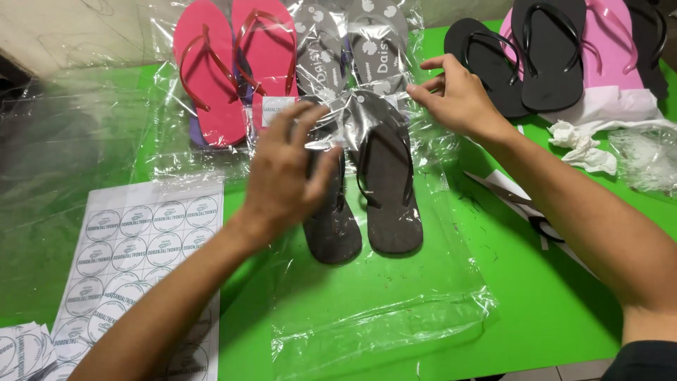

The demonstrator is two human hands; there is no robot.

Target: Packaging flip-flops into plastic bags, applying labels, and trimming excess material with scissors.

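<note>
Dark flip-flops [386,190] half inside clear bag [395,296]; left grip [285,173] open, right grip [455,95] pinching bag edge.

surface: green table top [536,310], seen from above
centre: dark grey flip-flop pair [367,190] on a clear plastic bag [381,310]
12 o'clock: bagged pink flip-flops [236,63] beside bagged grey flip-flops [352,42]
2 o'clock: black flip-flops [522,56] overlapping a pink sole [617,49]
3 o'clock: crumpled white paper [582,144], scissors [525,208] closer in
8 o'clock: sheet of round stickers [137,257], loose sticker scraps [21,349] at the corner
9 o'clock: loose clear plastic film [63,155]
</note>
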